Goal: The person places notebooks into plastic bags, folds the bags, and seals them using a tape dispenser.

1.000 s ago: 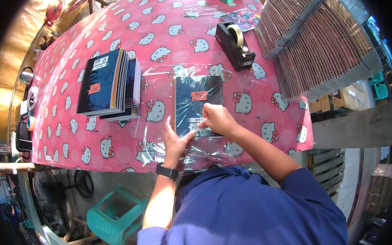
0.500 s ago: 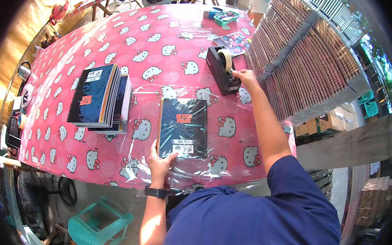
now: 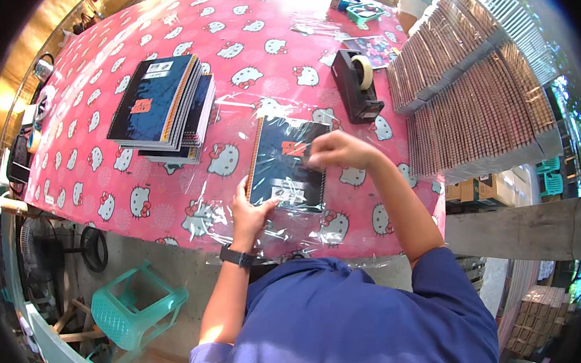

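A dark blue spiral notebook (image 3: 270,161) lies in front of me, covered by shiny clear plastic film (image 3: 223,215) that spreads past its edges. My left hand (image 3: 251,218) grips its lower left edge, thumb on top of the cover. Over the notebook's upper right side is my right hand (image 3: 340,150), its fingers curled together; whatever is between them, if anything, is too small to make out. Beyond that hand, a black tape dispenser (image 3: 349,88) carries a roll of yellowish tape (image 3: 364,72).
Left of the film sits a stack of similar notebooks (image 3: 156,100). Tall piles of spiral-bound books (image 3: 478,97) line the right side of the pink patterned table cover (image 3: 152,200). A green basket (image 3: 365,12) is at the far right; a green stool (image 3: 135,307) stands on the floor at left.
My right hand has left the tape dispenser and come left and nearer, over the notebook. My left hand stays on the notebook's lower left edge. The whole view has shifted.
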`<state>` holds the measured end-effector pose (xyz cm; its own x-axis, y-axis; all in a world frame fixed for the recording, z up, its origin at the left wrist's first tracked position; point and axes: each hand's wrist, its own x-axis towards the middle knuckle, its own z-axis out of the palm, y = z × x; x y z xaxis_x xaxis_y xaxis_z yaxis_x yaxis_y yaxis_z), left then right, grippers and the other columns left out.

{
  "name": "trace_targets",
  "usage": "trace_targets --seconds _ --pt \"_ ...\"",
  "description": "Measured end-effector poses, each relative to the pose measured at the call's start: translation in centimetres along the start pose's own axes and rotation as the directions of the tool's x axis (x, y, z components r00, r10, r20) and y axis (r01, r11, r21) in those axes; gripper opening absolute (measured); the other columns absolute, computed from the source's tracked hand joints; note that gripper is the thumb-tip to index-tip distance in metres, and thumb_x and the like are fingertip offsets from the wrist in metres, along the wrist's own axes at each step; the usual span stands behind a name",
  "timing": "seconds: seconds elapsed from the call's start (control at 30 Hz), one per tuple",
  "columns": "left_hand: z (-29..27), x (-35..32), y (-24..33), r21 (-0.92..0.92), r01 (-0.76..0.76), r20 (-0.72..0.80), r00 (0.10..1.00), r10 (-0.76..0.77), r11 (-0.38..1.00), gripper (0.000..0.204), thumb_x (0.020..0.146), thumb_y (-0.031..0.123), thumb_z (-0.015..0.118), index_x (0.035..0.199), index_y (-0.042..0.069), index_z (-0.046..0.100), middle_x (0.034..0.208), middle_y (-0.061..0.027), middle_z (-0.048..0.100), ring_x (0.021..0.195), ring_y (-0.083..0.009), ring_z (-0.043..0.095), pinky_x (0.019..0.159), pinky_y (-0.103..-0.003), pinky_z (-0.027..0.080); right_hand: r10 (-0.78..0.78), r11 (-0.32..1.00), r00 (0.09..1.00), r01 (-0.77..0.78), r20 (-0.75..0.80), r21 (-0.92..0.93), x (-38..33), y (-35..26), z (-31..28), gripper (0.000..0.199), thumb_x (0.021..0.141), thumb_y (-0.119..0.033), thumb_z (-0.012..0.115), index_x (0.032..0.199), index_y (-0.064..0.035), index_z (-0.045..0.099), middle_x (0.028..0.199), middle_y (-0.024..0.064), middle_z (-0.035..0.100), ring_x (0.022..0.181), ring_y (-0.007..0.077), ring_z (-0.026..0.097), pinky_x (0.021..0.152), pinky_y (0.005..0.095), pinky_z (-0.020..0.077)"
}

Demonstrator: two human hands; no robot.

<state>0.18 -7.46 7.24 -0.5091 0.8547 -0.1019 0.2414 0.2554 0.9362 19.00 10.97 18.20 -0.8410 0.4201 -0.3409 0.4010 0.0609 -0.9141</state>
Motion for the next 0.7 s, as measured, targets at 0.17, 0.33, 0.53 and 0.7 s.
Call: trace_targets --seconds 0.17,0.33,0.53,0.7 --pt "0.2 0.1 0.5 -0.051 0.02 0.035 0.999 -0.018 0.998 0.083 0.057 0.027 0.084 0.125 -0.001 0.045 0.106 -0.0206 0.06 0.097 -0.0298 0.059 0.084 -0.037 0.047 0.117 0.553 0.989 0.01 0.089 -0.833 2.9 -3.2 6.6 0.053 0.063 -0.053 0.074 0.075 -0.0019 0.067 0.067 0.0111 0.063 0.064 0.0238 0.061 0.06 0.0353 0.0479" --pt "-0.5 0.3 -0.3 0.014 -0.045 0.094 0.995 0.044 0.999 0.082 0.063 0.037 0.081 0.126 -0.001 0.044 0.111 -0.022 0.058 0.103 -0.0311 0.057 0.087 -0.039 0.046 0.2 0.357 0.913 -0.406 -0.356 -0.841 1.6 -0.9 4.9 0.065 0.055 -0.064 0.072 0.074 -0.0021 0.069 0.077 0.0129 0.067 0.08 0.027 0.066 0.071 0.0374 0.0512" --pt "-1.7 6.3 0.2 -0.31 0.479 0.516 0.81 -0.278 0.821 0.069 0.076 0.047 0.07 0.119 -0.004 0.05 0.09 -0.0073 0.063 0.079 -0.015 0.06 0.068 -0.028 0.048 0.019 0.909 0.608 -0.341 -0.794 -0.239 -0.9 5.4 8.5 0.095 0.056 -0.047 0.084 0.119 0.0059 0.035 0.109 0.0279 0.054 0.104 0.0382 0.054 0.088 0.0402 0.0446" --pt "-1.0 2.4 10.0 -0.537 0.348 0.566 0.824 0.023 0.769 0.049 0.074 0.023 0.071 0.112 -0.001 0.05 0.094 -0.0054 0.057 0.083 -0.0124 0.056 0.072 -0.027 0.048 0.015 0.987 0.597 -0.138 -0.802 -0.084 -4.8 3.4 10.3 0.127 0.05 -0.056 0.083 0.139 0.0025 0.015 0.131 0.0263 0.039 0.124 0.0389 0.039 0.103 0.0427 0.0324"
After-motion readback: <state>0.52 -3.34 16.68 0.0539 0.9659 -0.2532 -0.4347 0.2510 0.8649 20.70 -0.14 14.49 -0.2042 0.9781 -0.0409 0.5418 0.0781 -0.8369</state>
